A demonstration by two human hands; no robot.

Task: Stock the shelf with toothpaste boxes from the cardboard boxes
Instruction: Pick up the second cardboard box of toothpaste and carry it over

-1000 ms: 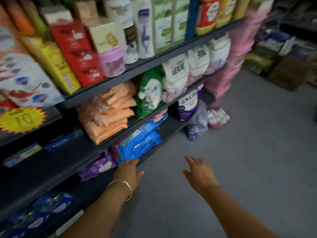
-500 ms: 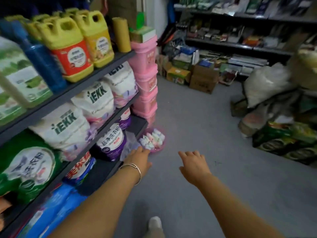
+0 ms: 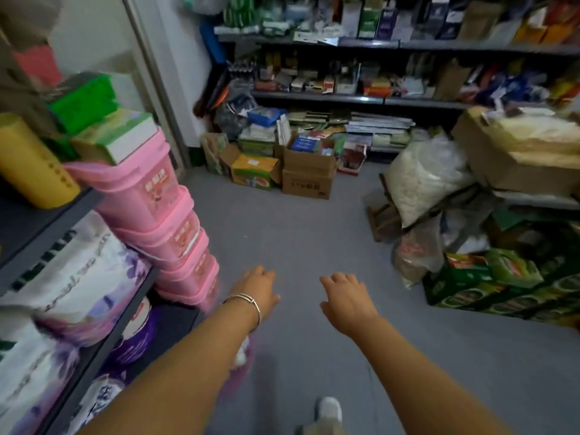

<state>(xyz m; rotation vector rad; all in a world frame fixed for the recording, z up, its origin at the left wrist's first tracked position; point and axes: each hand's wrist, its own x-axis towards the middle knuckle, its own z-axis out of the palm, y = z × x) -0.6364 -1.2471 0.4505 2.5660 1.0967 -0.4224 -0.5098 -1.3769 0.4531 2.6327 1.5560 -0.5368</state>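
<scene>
both hands empty, fingers relaxed — cardboard boxes well ahead

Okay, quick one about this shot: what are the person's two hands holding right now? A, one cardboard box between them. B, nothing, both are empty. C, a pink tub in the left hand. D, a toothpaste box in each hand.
B: the left hand and the right hand both reach out over the bare grey floor with loosely spread fingers and nothing in them.
</scene>
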